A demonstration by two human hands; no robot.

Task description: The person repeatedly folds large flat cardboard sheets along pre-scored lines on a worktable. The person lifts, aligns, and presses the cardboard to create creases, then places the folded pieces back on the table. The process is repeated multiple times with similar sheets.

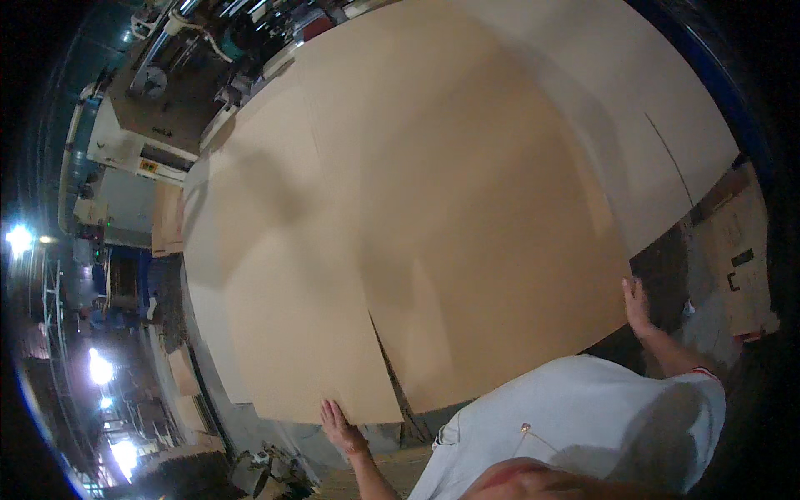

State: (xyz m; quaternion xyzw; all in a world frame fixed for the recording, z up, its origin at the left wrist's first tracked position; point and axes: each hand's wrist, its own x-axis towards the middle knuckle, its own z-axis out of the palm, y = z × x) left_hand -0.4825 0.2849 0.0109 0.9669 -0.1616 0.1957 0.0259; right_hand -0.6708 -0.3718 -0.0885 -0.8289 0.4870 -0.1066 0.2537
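Observation:
A very large flat sheet of brown corrugated cardboard (pixel 433 192) with cut flaps fills most of the view. My left hand (pixel 339 423) presses flat, fingers spread, against the near edge of a lower flap (pixel 308 333). My right hand (pixel 637 305) rests open on the sheet's right corner edge. A slot (pixel 385 358) separates the left flap from the wider panel beside it. My white shirt (pixel 575 425) shows at the bottom.
A machine (pixel 158 92) with metal parts and cables stands beyond the sheet at upper left. More flat cardboard (pixel 742 250) lies at right, and smaller pieces (pixel 183 375) sit at lower left. Bright lamps (pixel 18 238) glare along the left.

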